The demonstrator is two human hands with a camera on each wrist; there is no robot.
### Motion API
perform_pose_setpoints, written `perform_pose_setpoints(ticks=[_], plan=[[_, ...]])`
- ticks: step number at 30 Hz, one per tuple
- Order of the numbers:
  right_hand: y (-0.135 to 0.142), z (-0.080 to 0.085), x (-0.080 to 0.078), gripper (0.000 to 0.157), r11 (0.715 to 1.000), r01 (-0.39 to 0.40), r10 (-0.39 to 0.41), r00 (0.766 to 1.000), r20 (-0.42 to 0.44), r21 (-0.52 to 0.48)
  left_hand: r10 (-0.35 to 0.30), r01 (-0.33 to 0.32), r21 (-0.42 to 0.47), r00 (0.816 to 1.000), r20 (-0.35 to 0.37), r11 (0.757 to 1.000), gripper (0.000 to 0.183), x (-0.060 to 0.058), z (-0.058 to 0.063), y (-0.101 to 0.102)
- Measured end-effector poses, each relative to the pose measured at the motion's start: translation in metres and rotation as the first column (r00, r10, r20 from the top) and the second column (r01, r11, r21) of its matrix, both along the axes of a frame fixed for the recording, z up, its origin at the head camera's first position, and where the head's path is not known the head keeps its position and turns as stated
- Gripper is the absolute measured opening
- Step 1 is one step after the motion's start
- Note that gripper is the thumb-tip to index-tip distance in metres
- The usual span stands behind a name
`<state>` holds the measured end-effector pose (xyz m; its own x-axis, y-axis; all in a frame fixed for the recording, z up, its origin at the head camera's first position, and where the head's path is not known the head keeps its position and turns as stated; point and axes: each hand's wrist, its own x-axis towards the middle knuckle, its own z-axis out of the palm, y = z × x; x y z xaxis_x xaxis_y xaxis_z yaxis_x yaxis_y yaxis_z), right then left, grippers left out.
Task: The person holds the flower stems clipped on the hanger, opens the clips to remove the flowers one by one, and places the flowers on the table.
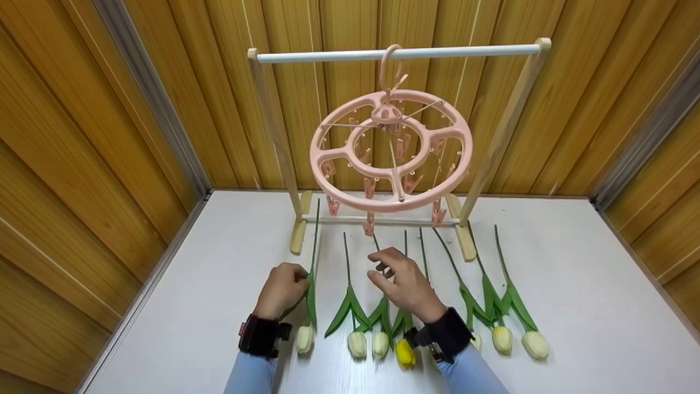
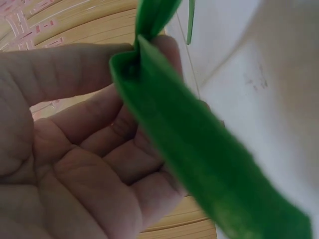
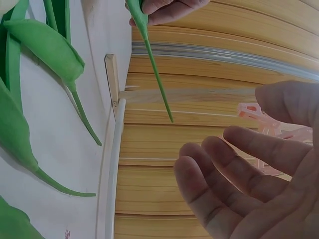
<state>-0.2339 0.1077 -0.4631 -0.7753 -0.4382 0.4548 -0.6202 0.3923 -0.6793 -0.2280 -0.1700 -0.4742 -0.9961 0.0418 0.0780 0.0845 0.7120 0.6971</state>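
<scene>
My left hand (image 1: 281, 290) pinches an artificial white tulip (image 1: 304, 340) at its green leaves, thumb and index finger meeting where the leaf (image 2: 199, 144) joins the stem. In the right wrist view that tulip's thin stem (image 3: 158, 79) points away, its tip free, and the tabletop lies beside it. My right hand (image 1: 407, 284) hovers over the other tulips with fingers loosely bent and nothing in them. Above and beyond both hands hangs a round pink clip hanger (image 1: 372, 206), with several small clothes pegs (image 1: 369, 224) dangling from it.
A wooden stand with a white top bar (image 1: 465, 52) carries the hanger. On the white table (image 1: 601, 306) lie several more tulips: white ones (image 1: 357, 345), a yellow one (image 1: 405, 353) and, at the right, another white one (image 1: 535, 345). Wood-look panels (image 1: 109, 164) enclose the table.
</scene>
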Motion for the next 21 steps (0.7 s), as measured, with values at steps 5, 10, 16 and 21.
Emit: perform_pose_setpoints(ticks=[5,10,16,21], plan=[[-0.0017,-0.0019,0.0006,0.028,1.000,-0.004,0.004,1.000,0.011,0.013,0.002,-0.002,-0.008,0.999,0.033,1.000,0.010,0.0003,-0.0028,0.0006],[-0.0038,-0.0053,-0.0001,0.028,1.000,-0.015,0.015,1.000,0.002,0.017,-0.001,0.001,-0.004,0.998,0.064,1.000,0.013,-0.0002,-0.0064,0.0001],[-0.0053,-0.0076,-0.0006,0.026,0.999,-0.023,0.023,1.000,0.005,0.026,-0.006,0.007,-0.010,0.994,0.105,1.000,0.011,-0.0016,-0.0089,-0.0010],[-0.0061,-0.0091,-0.0004,0.026,0.999,-0.033,0.032,0.999,0.021,0.037,-0.001,0.004,-0.019,0.988,0.152,1.000,0.009,-0.0021,-0.0098,-0.0006]])
